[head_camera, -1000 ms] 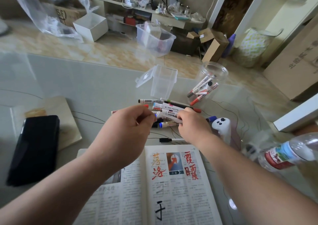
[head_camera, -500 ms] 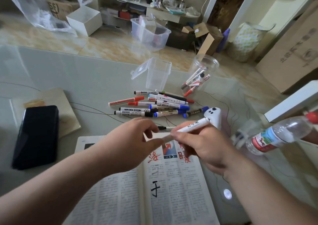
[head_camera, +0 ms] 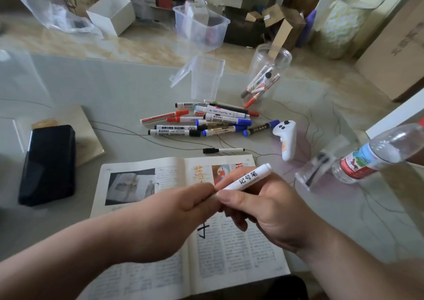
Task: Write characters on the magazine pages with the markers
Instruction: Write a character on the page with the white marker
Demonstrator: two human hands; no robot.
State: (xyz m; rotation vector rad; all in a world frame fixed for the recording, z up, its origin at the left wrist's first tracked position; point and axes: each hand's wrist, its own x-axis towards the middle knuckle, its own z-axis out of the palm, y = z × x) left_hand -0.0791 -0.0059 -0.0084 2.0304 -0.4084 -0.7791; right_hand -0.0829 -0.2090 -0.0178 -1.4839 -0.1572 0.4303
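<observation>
Several characters are already on the open magazine [head_camera: 241, 249], which lies flat on the glass table [head_camera: 114, 93] nearest the person in the one head view. Orange characters [head_camera: 199, 172] are seen at the top of the right-hand page, a trace of red writing [head_camera: 239, 165] shows beside them behind the hands, and a black character [head_camera: 203, 231] lower down is partly covered by the left hand [head_camera: 174, 221]. The left-hand page bears print and a photograph only, so far as can be seen. A white marker [head_camera: 247, 178] is held in the air above the right page: its barrel is grasped by the right hand [head_camera: 268, 212], with the thumb laid along it, and its near end is pinched by the fingers of the left hand. The tip and cap are hidden, so it cannot be told whether the marker is capped. The step in hand is judged to be the uncapping of a fresh marker, with no stroke from it yet made. More is judged to be left: a pile of loose markers [head_camera: 206, 121] lies beyond the magazine, a thin pen [head_camera: 223, 150] just past its top edge, and more stand in a clear jar [head_camera: 266, 79].
</observation>
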